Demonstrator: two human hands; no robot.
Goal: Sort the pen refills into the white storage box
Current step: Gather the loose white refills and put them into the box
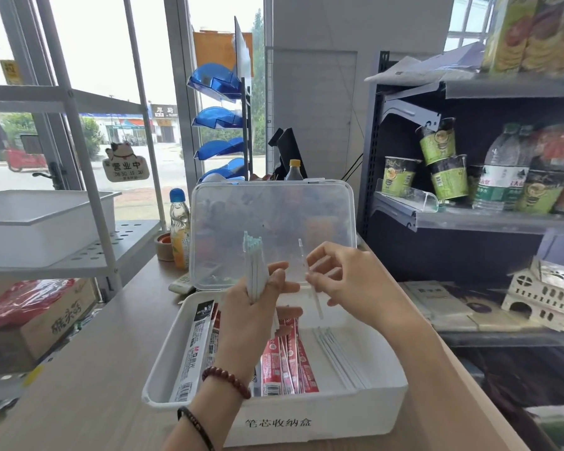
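Note:
The white storage box (310,415) stands open on the wooden counter, its clear lid (272,219) tilted up behind. Inside lie a black-and-white refill pack (194,346), red refill packs (287,362) and a row of loose white refills (341,359) at the right. My left hand (251,307) is above the box, gripping an upright bundle of white refills (254,265) with pale green tips. My right hand (345,281) pinches a single clear refill (310,281) between thumb and fingers, held nearly upright just right of the bundle.
A drink bottle (179,229) and a tape roll (164,247) stand left of the lid. A white rack with a tray (46,219) is at the left. Shelves of cup noodles (437,164) and water bottles rise at the right. A cardboard carton (46,323) sits low left.

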